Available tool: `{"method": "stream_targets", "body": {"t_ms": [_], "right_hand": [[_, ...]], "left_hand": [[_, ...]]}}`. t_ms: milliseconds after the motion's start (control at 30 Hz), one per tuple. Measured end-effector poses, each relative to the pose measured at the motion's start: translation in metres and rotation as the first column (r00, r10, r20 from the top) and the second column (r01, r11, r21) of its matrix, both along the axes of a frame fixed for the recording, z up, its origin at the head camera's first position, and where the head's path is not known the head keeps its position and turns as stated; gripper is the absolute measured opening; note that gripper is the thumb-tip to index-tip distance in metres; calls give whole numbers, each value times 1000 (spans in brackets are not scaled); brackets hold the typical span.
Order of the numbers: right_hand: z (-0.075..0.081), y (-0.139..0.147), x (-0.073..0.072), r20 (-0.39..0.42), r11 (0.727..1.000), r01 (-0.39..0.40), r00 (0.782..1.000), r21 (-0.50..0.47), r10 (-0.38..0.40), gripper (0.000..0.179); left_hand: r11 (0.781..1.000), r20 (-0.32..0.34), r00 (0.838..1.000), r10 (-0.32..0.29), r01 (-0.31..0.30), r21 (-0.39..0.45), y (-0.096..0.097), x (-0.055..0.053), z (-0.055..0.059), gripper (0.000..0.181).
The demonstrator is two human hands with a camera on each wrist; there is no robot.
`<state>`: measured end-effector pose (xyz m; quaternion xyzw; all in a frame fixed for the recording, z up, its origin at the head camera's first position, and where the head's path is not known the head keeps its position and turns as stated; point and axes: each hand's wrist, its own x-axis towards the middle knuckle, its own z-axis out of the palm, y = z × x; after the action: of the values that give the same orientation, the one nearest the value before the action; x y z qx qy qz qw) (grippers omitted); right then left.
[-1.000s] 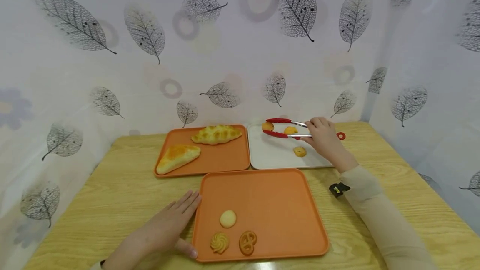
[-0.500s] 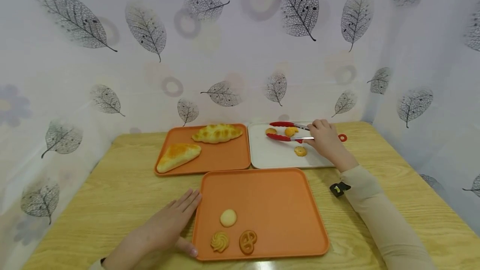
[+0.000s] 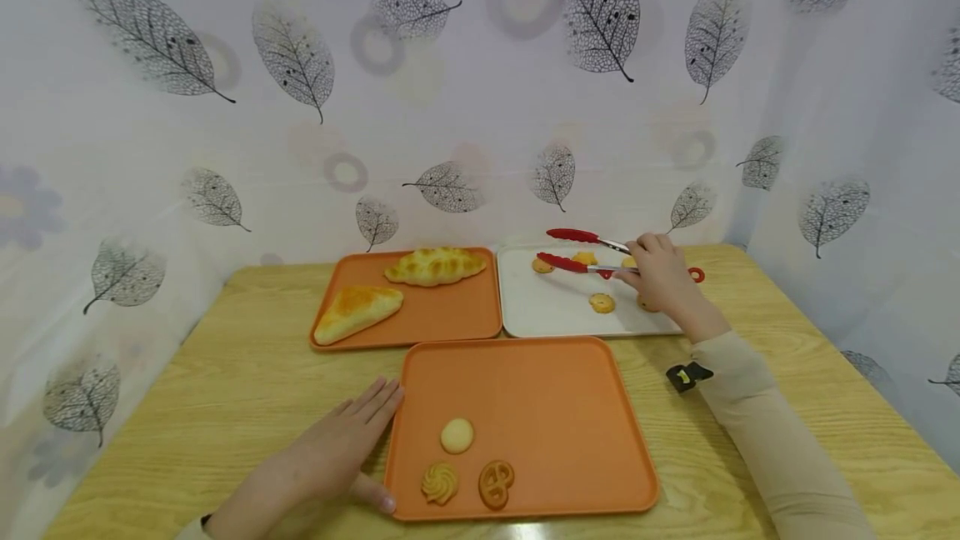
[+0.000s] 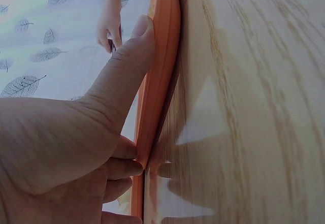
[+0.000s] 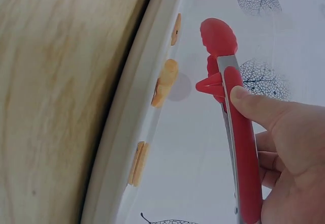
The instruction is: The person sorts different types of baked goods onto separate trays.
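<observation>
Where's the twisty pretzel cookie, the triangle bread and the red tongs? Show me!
Pretzel cookie (image 3: 496, 485): head view, on the middle of its twist.
Triangle bread (image 3: 358, 312): head view, on the middle of its top.
Red tongs (image 5: 244, 132): right wrist view, on the red handle.

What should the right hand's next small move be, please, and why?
The right hand should probably swing the tongs toward the pale round biscuit on the near orange tray: they stand open above the white tray, gripping nothing, and that biscuit lies farthest back of the three there.
</observation>
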<state>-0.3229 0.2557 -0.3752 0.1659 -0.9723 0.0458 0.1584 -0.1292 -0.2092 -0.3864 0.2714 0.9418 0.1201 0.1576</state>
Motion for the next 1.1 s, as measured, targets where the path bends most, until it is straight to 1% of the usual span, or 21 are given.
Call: {"method": "stream_targets", "body": {"t_ms": [100,233,300,367,433,500,633,700,800,967,1033,1100], "right_hand": [[1,0,1,-30,1000,-9,1000,-23,9,54],[2,-2,2,-116,998,-45,992,-39,40,54],[2,-2,3,-187,996,-80,980,-40,71,54],[2,-2,3,-260,993,-116,960,-32,104,55],[3,-3,2,-315,989,-148,940,-27,132,56],[5,-4,3,-333,986,-167,931,-24,150,58],[10,-7,6,-320,980,-199,929,-18,183,59],[13,-10,9,-327,973,-229,921,-10,213,59],[16,-14,13,-373,960,-281,889,11,265,61],[21,-25,19,-472,932,-359,813,56,342,70],[23,-31,23,-495,918,-393,786,62,370,74],[26,-37,26,-507,902,-428,765,61,398,76]], "left_hand": [[1000,7,1000,4,-4,3,0,0,-1,128],[1000,18,1000,6,-7,4,0,0,0,128],[1000,22,1000,8,-8,3,0,0,0,127],[1000,24,1000,8,-8,2,0,0,1,127],[1000,24,1000,7,-7,1,0,-1,0,128],[1000,22,1000,6,-6,2,0,-1,0,128],[1000,20,1000,7,-7,8,0,-1,0,129],[1000,22,1000,7,-8,11,0,-1,0,129],[1000,23,1000,11,-11,9,0,-1,0,129],[1000,24,1000,16,-16,7,0,-1,1,129],[1000,24,1000,17,-17,10,0,-1,1,129],[1000,23,1000,17,-17,13,0,-1,2,129]]}}
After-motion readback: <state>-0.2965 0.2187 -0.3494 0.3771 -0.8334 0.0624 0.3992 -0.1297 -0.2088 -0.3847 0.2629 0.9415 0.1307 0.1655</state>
